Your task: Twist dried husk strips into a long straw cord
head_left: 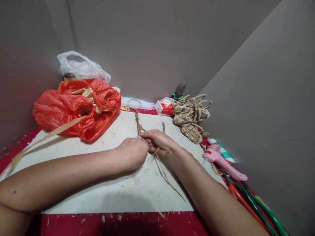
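My left hand (134,152) and my right hand (157,142) meet over the white board, fingers closed together. Between them they pinch a braided straw cord (137,123), whose finished-looking length stretches away from me past my fingertips. Out of my right hand hangs a loose, flat straw strip (164,173), trailing toward the front of the board. The exact point where the fingers grip is partly hidden by the hands. A short piece of twisted cord (163,127) shows just beyond my right hand.
A red plastic bag (73,101) of dry straw stands at the left, one long strip (56,131) hanging out. Several small woven straw pieces (190,121) lie at the back right. A pink glue gun (225,164) and green-handled pruners (179,93) rest along the right side.
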The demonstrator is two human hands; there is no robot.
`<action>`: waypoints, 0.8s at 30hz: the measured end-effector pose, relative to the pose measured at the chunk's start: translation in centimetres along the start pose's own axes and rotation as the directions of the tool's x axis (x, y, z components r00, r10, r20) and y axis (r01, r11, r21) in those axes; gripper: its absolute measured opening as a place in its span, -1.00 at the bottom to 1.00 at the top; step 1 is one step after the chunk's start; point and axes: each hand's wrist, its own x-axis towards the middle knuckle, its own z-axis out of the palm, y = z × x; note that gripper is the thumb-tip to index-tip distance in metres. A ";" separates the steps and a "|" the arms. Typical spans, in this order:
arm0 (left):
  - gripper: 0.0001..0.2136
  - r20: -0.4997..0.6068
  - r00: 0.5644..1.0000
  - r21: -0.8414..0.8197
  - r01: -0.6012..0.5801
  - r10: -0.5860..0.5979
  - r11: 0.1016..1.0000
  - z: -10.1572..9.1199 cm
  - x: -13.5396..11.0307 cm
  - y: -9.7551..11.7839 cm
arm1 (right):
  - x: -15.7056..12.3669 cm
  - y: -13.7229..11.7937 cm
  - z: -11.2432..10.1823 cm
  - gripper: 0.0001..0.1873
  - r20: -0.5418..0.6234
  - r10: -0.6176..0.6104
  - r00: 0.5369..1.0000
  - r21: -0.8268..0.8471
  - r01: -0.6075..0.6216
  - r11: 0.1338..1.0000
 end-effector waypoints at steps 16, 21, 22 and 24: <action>-0.85 0.225 0.967 -0.970 0.234 -0.120 0.070 0.4 3.9 -4.7 | 1.0 -0.3 -2.8 -0.90 0.277 0.046 0.960 0.150 -0.091 0.985; -0.84 0.122 0.972 -0.928 0.183 -0.200 0.324 0.0 3.4 -4.8 | 0.5 -0.5 -2.5 -0.84 0.255 0.022 0.967 -0.015 -0.019 1.000; -0.83 0.079 0.977 -0.903 0.155 -0.199 0.401 0.1 3.4 -5.0 | 0.3 -0.6 -2.4 -0.82 0.248 0.018 0.969 -0.058 -0.004 0.998; -0.81 0.002 0.988 -0.855 0.081 -0.153 0.512 0.4 3.7 -5.6 | 0.0 -0.7 -2.3 -0.79 0.204 0.000 0.979 -0.174 0.036 0.984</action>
